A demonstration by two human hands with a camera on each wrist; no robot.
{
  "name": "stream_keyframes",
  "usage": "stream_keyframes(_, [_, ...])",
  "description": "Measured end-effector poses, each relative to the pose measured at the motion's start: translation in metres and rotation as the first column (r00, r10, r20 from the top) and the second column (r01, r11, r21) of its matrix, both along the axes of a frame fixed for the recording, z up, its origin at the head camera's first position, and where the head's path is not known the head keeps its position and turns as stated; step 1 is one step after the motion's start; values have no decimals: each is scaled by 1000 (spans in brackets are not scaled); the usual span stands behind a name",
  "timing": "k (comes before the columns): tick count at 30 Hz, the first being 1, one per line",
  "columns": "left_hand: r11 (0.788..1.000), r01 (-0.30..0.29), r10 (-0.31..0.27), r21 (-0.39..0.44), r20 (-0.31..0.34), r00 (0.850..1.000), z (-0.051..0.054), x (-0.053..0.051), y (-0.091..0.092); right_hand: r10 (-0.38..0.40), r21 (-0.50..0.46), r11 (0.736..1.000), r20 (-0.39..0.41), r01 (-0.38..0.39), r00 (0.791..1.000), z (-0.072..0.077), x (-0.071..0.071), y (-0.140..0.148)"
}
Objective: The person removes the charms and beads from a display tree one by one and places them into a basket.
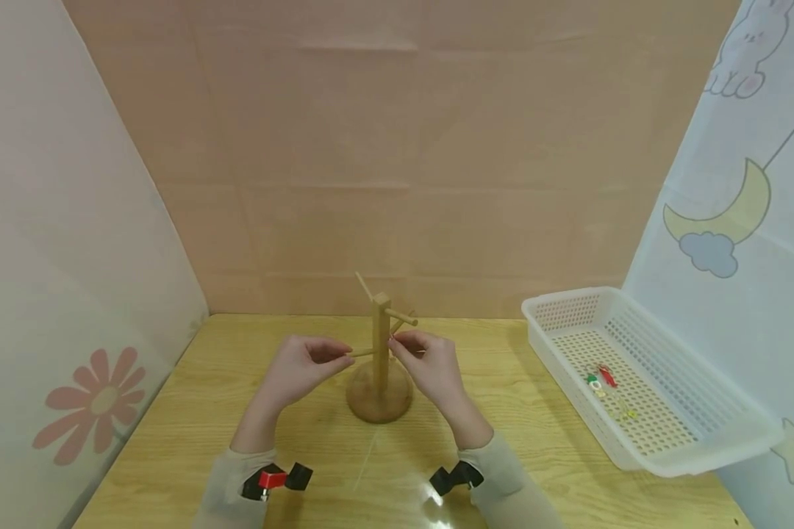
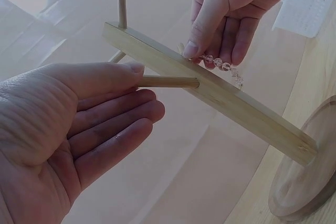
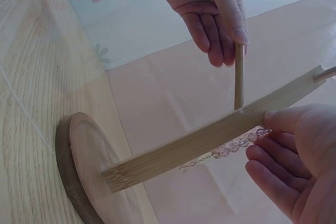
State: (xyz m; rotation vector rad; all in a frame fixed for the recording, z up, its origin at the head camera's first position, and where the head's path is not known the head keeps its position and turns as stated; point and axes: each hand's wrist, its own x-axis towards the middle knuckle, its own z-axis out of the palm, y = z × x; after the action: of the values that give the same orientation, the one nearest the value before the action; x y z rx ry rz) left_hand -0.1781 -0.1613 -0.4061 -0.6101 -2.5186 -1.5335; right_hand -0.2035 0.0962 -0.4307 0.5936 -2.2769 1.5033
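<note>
A wooden stand with several pegs [image 1: 381, 345] rises from a round base [image 1: 364, 411] on the table. From the left, my left hand [image 1: 311, 364] pinches the end of one side peg [image 2: 168, 82] between thumb and index finger, its other fingers loosely bent. On the opposite side of the post, my right hand [image 1: 433, 364] holds a bracelet of clear, pinkish beads [image 3: 244, 142] between thumb and fingers. Beads and a thin chain hang down beside the post. Whether the bracelet is looped over a peg there is hidden by the hand and post.
At the right stands a white perforated basket [image 1: 589, 419] holding a red trinket [image 1: 607, 376], a green and white one [image 1: 594, 383] and a yellow one [image 1: 628, 413]. Cloth walls close off the back and both sides of the wooden table [image 1: 304, 455].
</note>
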Motion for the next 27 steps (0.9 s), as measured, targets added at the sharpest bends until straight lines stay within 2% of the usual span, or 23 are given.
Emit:
stream_keyframes(4, [1000, -4, 4, 1, -8, 1000, -2, 1, 1, -16, 2, 1000, 12, 16, 1000, 0, 0, 0])
stream_keyframes(13, [1000, 1, -1, 13, 23, 1000, -5, 4, 0, -5, 10, 1000, 9, 5, 1000, -4, 1, 1])
stream_keyframes(18, [1000, -1, 1, -14, 22, 1000, -3, 2, -1, -17, -6, 1000, 7, 17, 1000, -3, 1, 2])
stream_keyframes(27, [1000, -18, 18, -15, 8, 1000, -2, -1, -1, -23, -11, 1000, -28, 23, 999, 0, -1, 4])
